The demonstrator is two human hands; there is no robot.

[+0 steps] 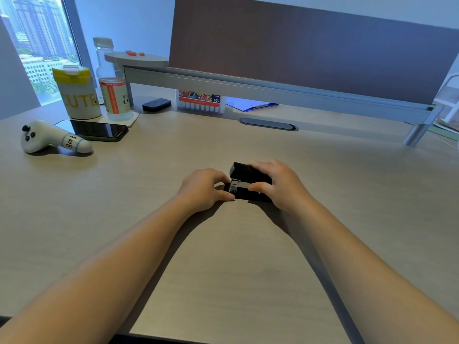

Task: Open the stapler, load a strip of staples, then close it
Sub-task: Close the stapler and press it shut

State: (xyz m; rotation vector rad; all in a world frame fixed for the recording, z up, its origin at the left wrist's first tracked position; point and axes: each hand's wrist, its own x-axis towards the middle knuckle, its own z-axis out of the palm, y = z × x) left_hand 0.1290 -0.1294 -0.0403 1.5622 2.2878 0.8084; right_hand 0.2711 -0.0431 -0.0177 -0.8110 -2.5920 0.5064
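Near the middle of a pale wooden desk (248, 256), a small black stapler (244, 181) rests on the surface. The right hand (278, 184) wraps around its rear, fingers curled over the top. The left hand (203, 188) pinches its front end, fingertips narrow, touching the metal staple channel.

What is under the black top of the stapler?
Under the stapler top, a silver metal rail shows. The right hand covers its back part. Staples cannot be made out.
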